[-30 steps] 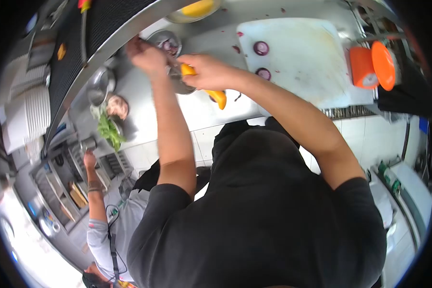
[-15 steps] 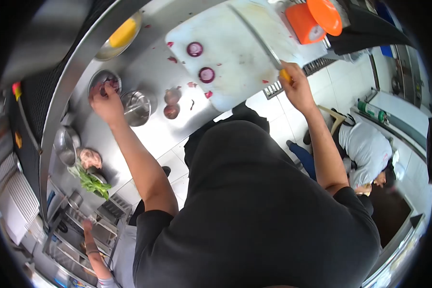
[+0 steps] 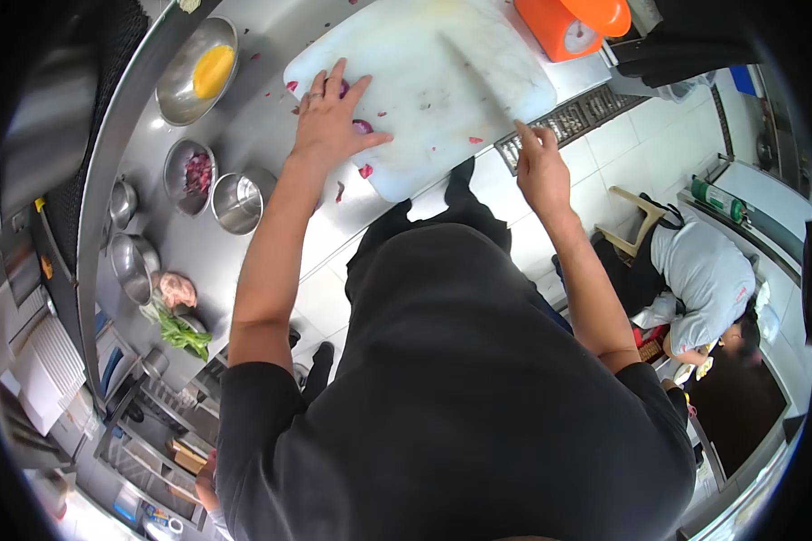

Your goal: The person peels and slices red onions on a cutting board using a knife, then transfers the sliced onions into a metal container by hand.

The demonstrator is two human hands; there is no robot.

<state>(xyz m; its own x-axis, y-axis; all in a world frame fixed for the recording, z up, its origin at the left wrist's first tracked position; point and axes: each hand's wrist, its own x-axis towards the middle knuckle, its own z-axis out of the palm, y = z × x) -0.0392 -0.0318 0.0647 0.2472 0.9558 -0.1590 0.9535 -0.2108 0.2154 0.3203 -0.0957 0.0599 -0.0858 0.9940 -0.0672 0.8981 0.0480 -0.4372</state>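
The left hand (image 3: 329, 122) has just gone from the bowl (image 3: 177, 176) at left to the board (image 3: 415, 90) at top middle, its fingers spread wide over the onion bits (image 3: 362, 127), while the right hand (image 3: 541, 171) grips the knife (image 3: 480, 79), so both seem busy at the board.

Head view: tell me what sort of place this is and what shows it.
Probably a restaurant or other commercial kitchen: it has a white cutting board, an orange dial scale and a steel bowl of chopped red onion.
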